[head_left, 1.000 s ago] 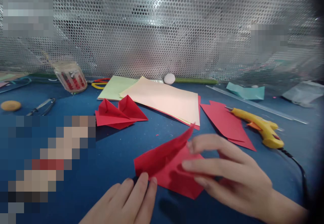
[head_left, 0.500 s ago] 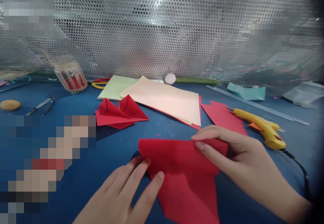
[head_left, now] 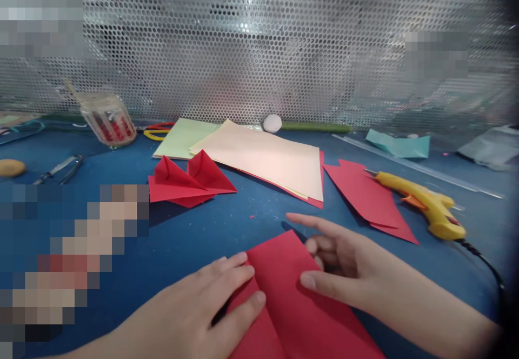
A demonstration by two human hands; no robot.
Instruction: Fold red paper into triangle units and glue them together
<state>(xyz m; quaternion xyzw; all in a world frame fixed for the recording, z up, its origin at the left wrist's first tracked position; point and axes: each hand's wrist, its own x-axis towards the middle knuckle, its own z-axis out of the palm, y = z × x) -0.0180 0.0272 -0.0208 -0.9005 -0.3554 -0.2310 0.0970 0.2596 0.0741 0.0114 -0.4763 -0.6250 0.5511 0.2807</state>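
Observation:
A red sheet of paper [head_left: 292,305] lies flat on the blue table [head_left: 227,224] close to me. My left hand [head_left: 203,310] rests on its left edge, fingers stretched out flat and pressing the paper down. My right hand [head_left: 348,272] lies on the right part of the sheet, thumb on the paper, forefinger pointing left past the top corner, the other fingers curled. Neither hand grips the sheet.
Two folded red paper pieces [head_left: 188,183] lie behind, beside cream paper [head_left: 267,159] and green paper [head_left: 182,138]. A red offcut [head_left: 365,197] and a yellow glue gun [head_left: 425,205] with its black cord sit at right. A jar [head_left: 106,119], scissors, a white ball [head_left: 272,123] and the perforated metal screen [head_left: 259,45] are at the back.
The red sheet was lifted and unfolded between both hands, then turned and laid flat nearer to me. Both hands now press on it instead of holding it up.

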